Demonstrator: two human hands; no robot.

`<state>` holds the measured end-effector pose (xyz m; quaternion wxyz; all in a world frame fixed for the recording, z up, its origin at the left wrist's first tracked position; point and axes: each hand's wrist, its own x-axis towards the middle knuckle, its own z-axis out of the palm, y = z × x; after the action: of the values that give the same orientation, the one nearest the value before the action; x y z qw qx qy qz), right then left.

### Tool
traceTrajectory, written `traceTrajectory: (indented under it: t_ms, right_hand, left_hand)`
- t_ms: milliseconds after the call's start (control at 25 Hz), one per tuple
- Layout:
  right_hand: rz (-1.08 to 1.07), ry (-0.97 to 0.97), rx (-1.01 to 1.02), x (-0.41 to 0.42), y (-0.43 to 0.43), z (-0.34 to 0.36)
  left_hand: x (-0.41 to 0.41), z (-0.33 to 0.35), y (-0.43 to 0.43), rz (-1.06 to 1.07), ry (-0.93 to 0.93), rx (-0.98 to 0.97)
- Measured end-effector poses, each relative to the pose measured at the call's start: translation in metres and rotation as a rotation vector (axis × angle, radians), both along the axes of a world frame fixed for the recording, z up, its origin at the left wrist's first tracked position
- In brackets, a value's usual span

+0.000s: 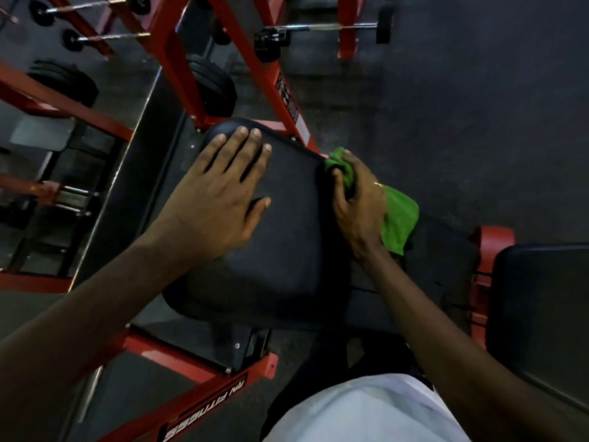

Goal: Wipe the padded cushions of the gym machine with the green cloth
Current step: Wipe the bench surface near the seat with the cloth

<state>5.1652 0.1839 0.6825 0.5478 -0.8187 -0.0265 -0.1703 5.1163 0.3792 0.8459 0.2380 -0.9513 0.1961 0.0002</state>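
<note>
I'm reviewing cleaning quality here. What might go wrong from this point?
The crumpled green cloth is bunched in the right hand at the edge of the black padded cushion, so little fabric likely touches and patches may be missed. The bare left hand rests flat on the cushion top; the area beneath may go unwiped or get re-smeared.

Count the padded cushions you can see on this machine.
2. The centre cushion lies under the left hand, the green cloth at its right edge; the right cushion sits at the picture's right edge. The dark surface between them may be a third.
</note>
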Motion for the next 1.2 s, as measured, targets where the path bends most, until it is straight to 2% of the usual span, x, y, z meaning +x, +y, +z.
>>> traceTrajectory:
  t_ms: [80, 200, 320, 440, 560, 680, 760, 880, 960, 1040, 1120, 1200]
  right_hand:
    - [0.123, -0.114, -0.009, 0.009, 0.026, 0.031]
    - [0.200, -0.095, -0.105, 0.016, 0.041, 0.048]
    - [0.068, -0.044, -0.077, -0.012, 0.016, 0.016]
    - [-0.018, 0.081, -0.051, -0.057, 0.004, -0.003]
    - [0.152, 0.100, -0.005, -0.124, 0.026, 0.021]
    - [0.324, 0.017, -0.179, -0.180, 0.034, 0.031]
    - [0.285, 0.008, -0.181, -0.178, 0.026, 0.020]
    - [0.053, 0.142, -0.054, -0.149, 0.017, 0.005]
    - [-0.032, 0.159, -0.016, -0.142, 0.024, 0.011]
    - [0.039, 0.071, -0.018, -0.153, 0.047, 0.035]
    - [0.163, 0.018, -0.137, -0.175, 0.070, 0.060]
    - [0.193, 0.013, -0.230, -0.190, 0.068, 0.057]
  left_hand:
    - [-0.001, -0.001, 0.001, -0.011, -0.012, -0.012]
    - [0.000, -0.003, 0.001, -0.041, -0.006, -0.020]
    - [-0.001, -0.002, 0.003, -0.031, -0.024, -0.013]
    - [0.000, -0.006, 0.001, -0.164, 0.013, 0.002]
    - [0.002, -0.007, 0.000, -0.247, 0.071, 0.006]
    - [0.003, -0.009, 0.002, -0.247, 0.095, 0.015]
    - [0.003, -0.008, 0.003, -0.252, 0.099, 0.008]
    - [0.002, -0.005, 0.002, -0.225, 0.121, 0.015]
    - [0.002, -0.004, 0.001, -0.207, 0.148, 0.024]
    - [0.007, -0.003, -0.006, -0.220, 0.166, 0.039]
    - [0.016, -0.003, -0.010, -0.241, 0.191, 0.075]
    - [0.023, -0.005, -0.010, -0.263, 0.203, 0.083]
